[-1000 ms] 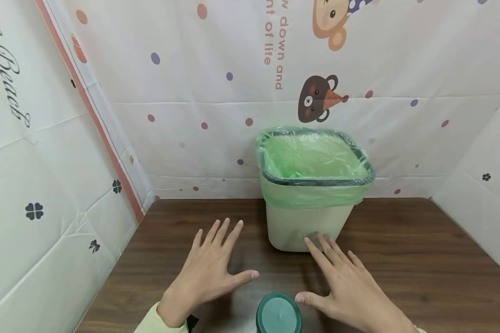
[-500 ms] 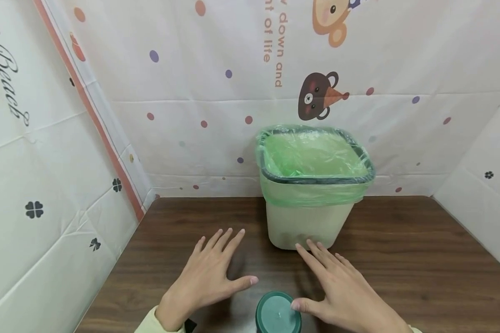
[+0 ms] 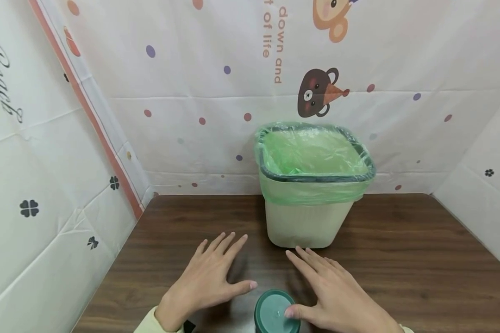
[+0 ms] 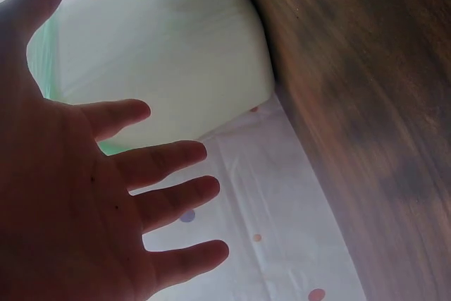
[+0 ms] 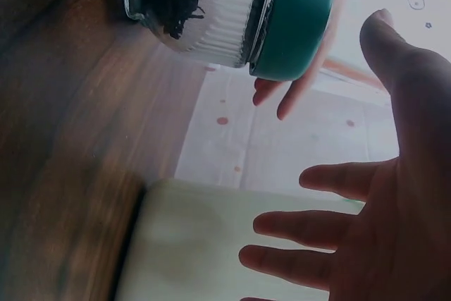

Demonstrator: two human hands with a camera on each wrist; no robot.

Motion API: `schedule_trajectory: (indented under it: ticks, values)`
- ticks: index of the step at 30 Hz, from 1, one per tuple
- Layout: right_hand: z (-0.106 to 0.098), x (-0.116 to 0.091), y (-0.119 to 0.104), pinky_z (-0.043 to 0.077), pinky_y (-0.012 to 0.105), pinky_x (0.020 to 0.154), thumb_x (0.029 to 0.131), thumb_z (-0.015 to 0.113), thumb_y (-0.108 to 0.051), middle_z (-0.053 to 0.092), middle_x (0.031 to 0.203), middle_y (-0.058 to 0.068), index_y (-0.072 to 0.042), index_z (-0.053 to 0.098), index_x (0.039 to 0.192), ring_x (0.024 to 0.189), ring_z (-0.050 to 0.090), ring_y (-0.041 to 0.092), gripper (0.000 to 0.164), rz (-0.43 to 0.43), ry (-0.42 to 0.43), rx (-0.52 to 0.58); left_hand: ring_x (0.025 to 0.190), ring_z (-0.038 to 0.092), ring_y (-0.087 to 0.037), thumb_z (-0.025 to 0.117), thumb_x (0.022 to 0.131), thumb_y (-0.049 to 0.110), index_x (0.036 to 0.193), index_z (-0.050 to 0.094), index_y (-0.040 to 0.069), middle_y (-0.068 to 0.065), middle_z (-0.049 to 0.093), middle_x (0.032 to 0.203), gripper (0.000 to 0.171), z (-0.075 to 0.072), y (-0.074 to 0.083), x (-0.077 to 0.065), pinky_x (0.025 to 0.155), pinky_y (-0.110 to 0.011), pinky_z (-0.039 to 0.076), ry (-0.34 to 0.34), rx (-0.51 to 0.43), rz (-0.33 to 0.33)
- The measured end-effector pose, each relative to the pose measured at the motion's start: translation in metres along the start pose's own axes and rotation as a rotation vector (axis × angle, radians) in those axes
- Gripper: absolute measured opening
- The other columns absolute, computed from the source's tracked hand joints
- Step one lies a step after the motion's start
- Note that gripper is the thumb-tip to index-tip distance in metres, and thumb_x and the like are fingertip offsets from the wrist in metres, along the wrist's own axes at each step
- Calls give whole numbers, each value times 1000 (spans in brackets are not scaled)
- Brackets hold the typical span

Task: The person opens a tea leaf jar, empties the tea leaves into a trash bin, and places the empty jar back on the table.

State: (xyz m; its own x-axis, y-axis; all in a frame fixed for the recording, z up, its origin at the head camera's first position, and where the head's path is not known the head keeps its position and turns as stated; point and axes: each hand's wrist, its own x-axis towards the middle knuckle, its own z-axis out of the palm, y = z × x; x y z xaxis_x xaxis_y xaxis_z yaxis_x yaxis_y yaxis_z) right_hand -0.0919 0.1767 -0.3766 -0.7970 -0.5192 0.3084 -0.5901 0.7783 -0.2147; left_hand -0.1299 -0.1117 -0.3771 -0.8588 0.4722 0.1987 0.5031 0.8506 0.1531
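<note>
A glass jar with a green lid stands on the table at the bottom of the head view. Its ribbed clear body, seen in the right wrist view, holds dark shredded bits. My left hand hovers left of the jar, palm down, fingers spread and straight, holding nothing. To the jar's right is my right hand, fingers extended; its thumb overlaps the lid in the head view, but the right wrist view shows a gap between them. Beyond both hands stands a cream trash bin lined with a green bag.
The dark wooden table runs back to a white printed cloth hung behind it. More cloth hangs at the left and right sides. A dark grey rim holds the bag round the bin's mouth.
My right hand has moved left and toward me, away from the bin, until its thumb overlaps the lid. My left hand has drawn back slightly. The head view has shifted a little.
</note>
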Motion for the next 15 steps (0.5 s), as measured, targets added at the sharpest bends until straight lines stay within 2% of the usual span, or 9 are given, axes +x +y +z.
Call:
schedule_trajectory:
  ticks: [7,15]
  values:
    - [1,1,-1,45,57,85,77,51,-71,38,143,6,-21,30,145,124,38,26,87,-63,-42,6,132,24,-24,38,74,82,146,22,34,-4,32,146,89,0,-1,-1,98,-63,28,-10,4,22]
    - [1,3,-3,44,56,86,76,50,-73,40,141,3,-23,31,144,123,38,23,87,-50,-69,12,131,26,-28,39,72,83,147,22,33,-7,33,146,91,1,-3,-2,96,-65,30,-33,4,46]
